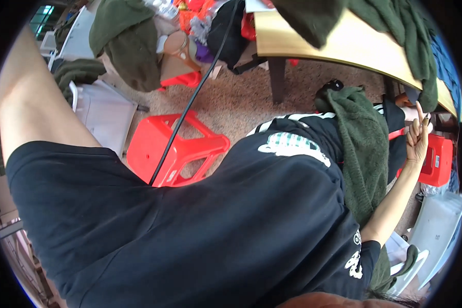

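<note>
Your left arm runs up and out at the frame's edge, so your left hand is unseen and I cannot tell what its fingers are doing. Just beside it stands a white bin, then a red stool with a black cable crossing over it. Further right, the green knit lies draped over your lap, probably parked there to stay within reach. Your right hand is lifted just beside it, fingers loosely spread and pointing up, gripping nothing visible, in front of a second red stool under the wooden table
</note>
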A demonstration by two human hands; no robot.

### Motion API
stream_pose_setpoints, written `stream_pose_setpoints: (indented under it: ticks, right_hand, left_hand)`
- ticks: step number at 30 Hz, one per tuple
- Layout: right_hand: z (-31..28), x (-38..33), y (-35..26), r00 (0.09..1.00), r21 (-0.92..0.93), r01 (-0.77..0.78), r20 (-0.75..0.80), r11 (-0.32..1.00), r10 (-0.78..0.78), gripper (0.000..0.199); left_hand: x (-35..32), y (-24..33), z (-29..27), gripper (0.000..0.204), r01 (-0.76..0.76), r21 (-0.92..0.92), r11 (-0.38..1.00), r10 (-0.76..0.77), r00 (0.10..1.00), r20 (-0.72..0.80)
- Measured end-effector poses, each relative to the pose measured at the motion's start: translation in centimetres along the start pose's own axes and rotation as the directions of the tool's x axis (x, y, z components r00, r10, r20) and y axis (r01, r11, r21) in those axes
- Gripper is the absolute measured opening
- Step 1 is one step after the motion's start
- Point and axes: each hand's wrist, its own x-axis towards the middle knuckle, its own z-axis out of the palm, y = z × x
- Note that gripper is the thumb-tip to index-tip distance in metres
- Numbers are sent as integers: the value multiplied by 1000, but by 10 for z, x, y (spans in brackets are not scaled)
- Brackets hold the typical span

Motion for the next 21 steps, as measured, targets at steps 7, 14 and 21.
stream_pose_setpoints:
  ticks: [7, 14, 21]
  right_hand:
    - [-38, 17, 25, 994, 7, -112, -3, 994, 112, 63]
    - [-52, 8, 37, 993, 28, -116, -29, 993, 116, 62]
    - [-59, -1, 41, 993, 29, -101, -66, 994, 102, 62]
  left_hand:
    - [-39, -63, -101, 32, 259, 188, 948, -173, 910, -377]
    - [-38, -88, -163, 32, 370, 285, 884, -88, 731, -677]
    - [-16, -104, -199, 33, 463, 335, 821, 77, 492, -867]
